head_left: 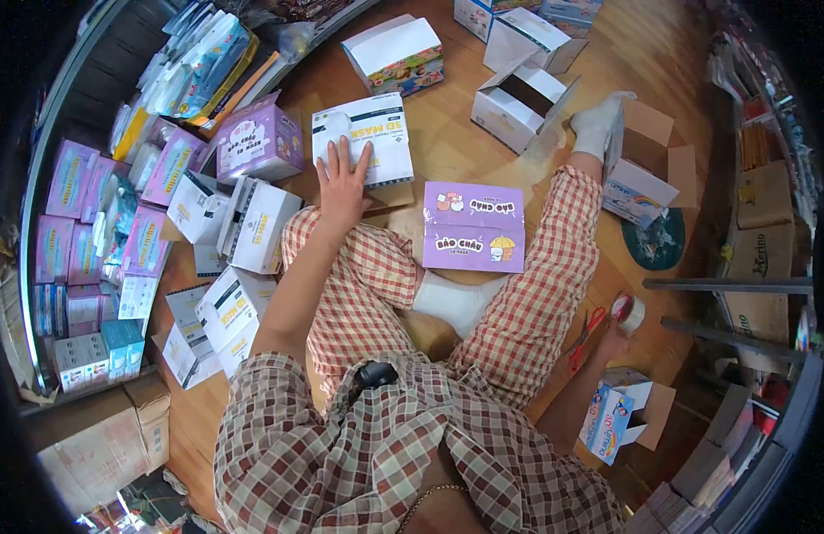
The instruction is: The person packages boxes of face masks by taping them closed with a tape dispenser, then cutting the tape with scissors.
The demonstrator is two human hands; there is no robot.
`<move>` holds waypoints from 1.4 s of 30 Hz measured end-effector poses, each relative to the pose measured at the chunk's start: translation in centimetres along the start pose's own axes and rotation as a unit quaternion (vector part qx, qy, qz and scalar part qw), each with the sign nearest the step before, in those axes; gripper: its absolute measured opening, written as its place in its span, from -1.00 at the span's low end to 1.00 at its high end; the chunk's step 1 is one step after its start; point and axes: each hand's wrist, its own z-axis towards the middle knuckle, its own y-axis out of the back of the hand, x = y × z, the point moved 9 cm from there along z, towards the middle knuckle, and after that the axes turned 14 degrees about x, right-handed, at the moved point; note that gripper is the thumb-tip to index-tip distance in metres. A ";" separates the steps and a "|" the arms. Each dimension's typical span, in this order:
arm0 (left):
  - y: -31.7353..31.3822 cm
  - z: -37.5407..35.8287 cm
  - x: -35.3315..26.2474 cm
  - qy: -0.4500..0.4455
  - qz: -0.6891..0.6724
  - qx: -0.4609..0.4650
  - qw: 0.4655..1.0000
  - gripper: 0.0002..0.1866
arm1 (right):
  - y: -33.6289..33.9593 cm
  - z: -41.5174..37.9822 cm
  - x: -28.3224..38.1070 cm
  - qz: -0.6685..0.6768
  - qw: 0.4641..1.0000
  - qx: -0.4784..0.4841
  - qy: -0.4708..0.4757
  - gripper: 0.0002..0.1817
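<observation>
My left hand [343,178] lies with its fingers spread on a white 5D Mask box [385,142] that stands beyond my bent leg. Between my legs a purple Bao Chau box [473,226] shows its printed top. On the right, my right hand [615,338] is at a roll of clear tape [628,313], with its fingers partly hidden by the roll. Red-handled scissors [585,338] lie on the floor just left of that hand. Closer to my body sits an open blue and white box [612,418].
Shelves of pink boxes [72,178] line the left side. Open white boxes [230,320] and a purple box [259,138] stand beside them. More boxes [523,102] are ahead, an open carton [648,169] by my foot. Metal bars [728,285] jut in from the right.
</observation>
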 end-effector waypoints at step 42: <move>1.6 -5.7 -32.3 -0.078 -0.774 0.365 0.512 -0.57 | 18.6 -11.8 -1.0 -0.268 0.941 0.193 -0.068 -0.53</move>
